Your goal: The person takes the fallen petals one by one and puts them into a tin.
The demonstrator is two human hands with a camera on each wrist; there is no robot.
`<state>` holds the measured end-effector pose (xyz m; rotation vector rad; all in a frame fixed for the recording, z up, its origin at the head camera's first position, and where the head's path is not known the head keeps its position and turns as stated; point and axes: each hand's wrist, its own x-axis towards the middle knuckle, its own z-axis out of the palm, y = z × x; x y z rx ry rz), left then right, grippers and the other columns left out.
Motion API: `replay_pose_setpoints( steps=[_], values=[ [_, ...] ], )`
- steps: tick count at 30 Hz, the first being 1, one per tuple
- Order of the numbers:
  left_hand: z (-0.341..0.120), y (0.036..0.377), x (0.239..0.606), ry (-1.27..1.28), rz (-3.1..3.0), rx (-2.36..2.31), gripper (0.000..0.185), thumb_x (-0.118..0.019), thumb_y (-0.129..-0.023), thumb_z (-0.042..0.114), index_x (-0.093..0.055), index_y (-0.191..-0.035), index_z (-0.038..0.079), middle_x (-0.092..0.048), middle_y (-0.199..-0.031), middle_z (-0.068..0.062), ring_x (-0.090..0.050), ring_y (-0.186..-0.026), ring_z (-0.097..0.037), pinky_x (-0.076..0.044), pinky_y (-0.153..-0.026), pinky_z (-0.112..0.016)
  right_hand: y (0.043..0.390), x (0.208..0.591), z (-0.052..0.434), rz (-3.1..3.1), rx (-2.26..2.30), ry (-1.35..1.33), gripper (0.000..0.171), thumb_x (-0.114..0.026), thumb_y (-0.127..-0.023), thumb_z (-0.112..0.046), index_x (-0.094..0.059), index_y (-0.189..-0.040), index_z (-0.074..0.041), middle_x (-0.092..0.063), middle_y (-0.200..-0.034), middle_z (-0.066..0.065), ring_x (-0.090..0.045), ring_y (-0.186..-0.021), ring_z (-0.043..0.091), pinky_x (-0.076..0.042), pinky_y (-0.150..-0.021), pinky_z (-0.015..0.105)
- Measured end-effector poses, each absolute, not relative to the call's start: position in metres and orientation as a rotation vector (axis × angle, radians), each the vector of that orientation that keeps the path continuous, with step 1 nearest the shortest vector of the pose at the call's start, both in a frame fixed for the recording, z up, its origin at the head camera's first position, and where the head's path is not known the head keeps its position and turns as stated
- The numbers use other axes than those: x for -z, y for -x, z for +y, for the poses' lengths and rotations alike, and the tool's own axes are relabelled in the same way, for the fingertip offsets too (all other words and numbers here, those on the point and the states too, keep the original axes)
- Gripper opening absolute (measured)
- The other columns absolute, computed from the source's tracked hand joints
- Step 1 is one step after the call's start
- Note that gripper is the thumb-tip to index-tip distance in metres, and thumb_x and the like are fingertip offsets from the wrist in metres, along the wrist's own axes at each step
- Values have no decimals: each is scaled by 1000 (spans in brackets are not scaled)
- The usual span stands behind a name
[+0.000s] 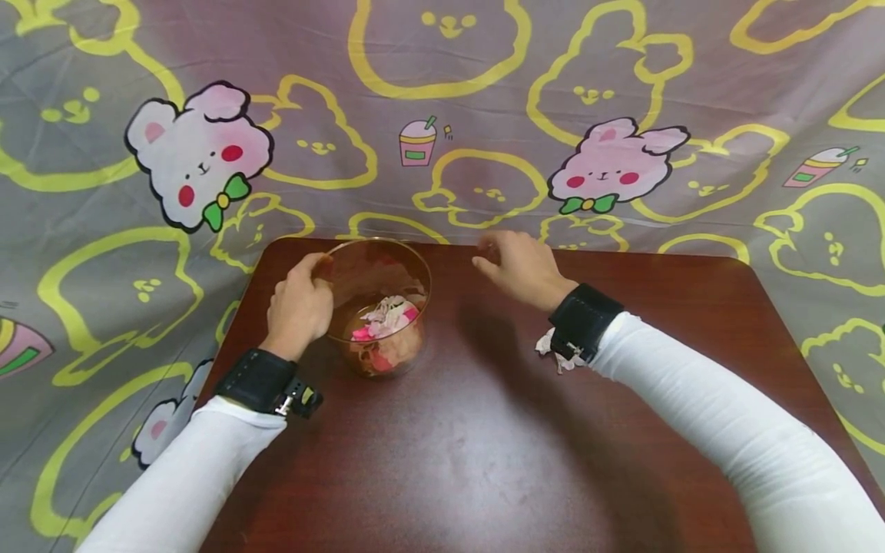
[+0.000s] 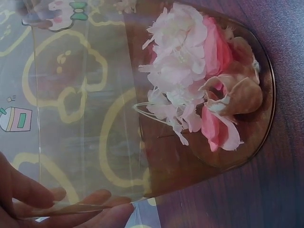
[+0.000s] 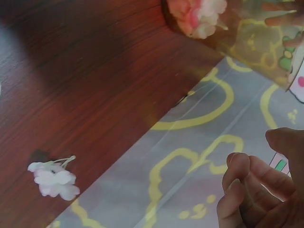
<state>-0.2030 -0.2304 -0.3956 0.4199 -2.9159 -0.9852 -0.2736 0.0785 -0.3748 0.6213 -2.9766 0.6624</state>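
Note:
A clear amber-tinted plastic container stands upright on the table at the left. My left hand grips its rim on the left side; its fingers show at the container's wall in the left wrist view. Inside, pink and white artificial flowers lie at the bottom, with a beige curled petal piece among them. My right hand hovers right of the container, fingers loosely bent and holding nothing. In the right wrist view a small white flower lies near the table's back edge.
White petals lie on the table by the right wrist, partly hidden by its black band. I cannot tell whether they belong to that small flower. Behind the brown table hangs a cartoon-patterned cloth.

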Motion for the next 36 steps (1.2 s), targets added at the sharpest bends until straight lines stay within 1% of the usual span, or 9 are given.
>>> replay_pose_setpoints(
  steps=[4, 7, 13, 16, 20, 25, 29, 33, 36],
  values=[
    [-229, 203, 395, -414, -2919, 980, 47, -31, -105, 21, -46, -149, 24, -63, -134, -17, -57, -82, -35, -38, -65, -40, 276, 379, 89, -2988, -670, -598, 35, -67, -96, -33, -69, -121, -9, -76, -106, 7, -71, -95, 24, -55, -76, 45],
    [-229, 203, 395, -415, -2918, 980, 47, -31, -104, 21, -47, -149, 24, -63, -135, -17, -58, -85, -36, -39, -67, -42, 277, 383, 98, -2998, -662, -586, 34, -67, -96, -33, -69, -119, -8, -75, -105, 8, -69, -93, 24, -54, -75, 44],
    [-229, 202, 396, -411, -2912, 983, 47, -30, -104, 20, -48, -148, 24, -63, -135, -17, -60, -89, -38, -41, -70, -45, 280, 393, 114, -3045, -635, -525, 35, -65, -97, -34, -68, -121, -9, -73, -104, 7, -67, -92, 24, -54, -74, 43],
    [-230, 202, 396, -410, -2912, 978, 47, -30, -104, 20, -48, -147, 24, -64, -134, -16, -61, -91, -39, -42, -69, -46, 279, 397, 120, -3061, -622, -505, 36, -65, -97, -34, -68, -122, -8, -74, -105, 9, -69, -93, 25, -55, -74, 45],
    [-231, 202, 395, -403, -2913, 972, 47, -30, -104, 20, -49, -146, 24, -65, -132, -17, -61, -89, -39, -40, -66, -43, 281, 402, 124, -3092, -598, -472, 37, -64, -97, -33, -68, -123, -7, -75, -105, 11, -71, -93, 27, -55, -76, 47],
    [-232, 202, 393, -412, -2918, 974, 47, -30, -104, 20, -47, -148, 24, -64, -130, -17, -59, -84, -37, -38, -64, -41, 290, 409, 133, -3143, -563, -397, 43, -64, -97, -35, -64, -128, -5, -74, -104, 12, -70, -91, 29, -54, -75, 48],
    [-232, 203, 393, -410, -2923, 977, 47, -30, -105, 21, -47, -148, 24, -64, -132, -16, -60, -86, -37, -38, -63, -40, 297, 420, 143, -3182, -468, -355, 45, -60, -98, -36, -63, -130, -5, -74, -107, 15, -70, -93, 32, -54, -74, 50],
    [-231, 203, 395, -405, -2921, 973, 46, -30, -104, 21, -48, -147, 24, -64, -133, -17, -60, -88, -38, -39, -63, -41, 299, 433, 151, -3197, -368, -349, 41, -58, -99, -33, -63, -126, -3, -73, -109, 16, -69, -95, 34, -53, -78, 53],
    [-230, 203, 395, -404, -2918, 972, 47, -29, -104, 20, -48, -147, 24, -66, -132, -16, -61, -88, -38, -39, -63, -41, 300, 442, 155, -3200, -334, -352, 40, -58, -98, -30, -62, -126, -1, -72, -113, 18, -68, -99, 36, -53, -83, 55]
  ],
)
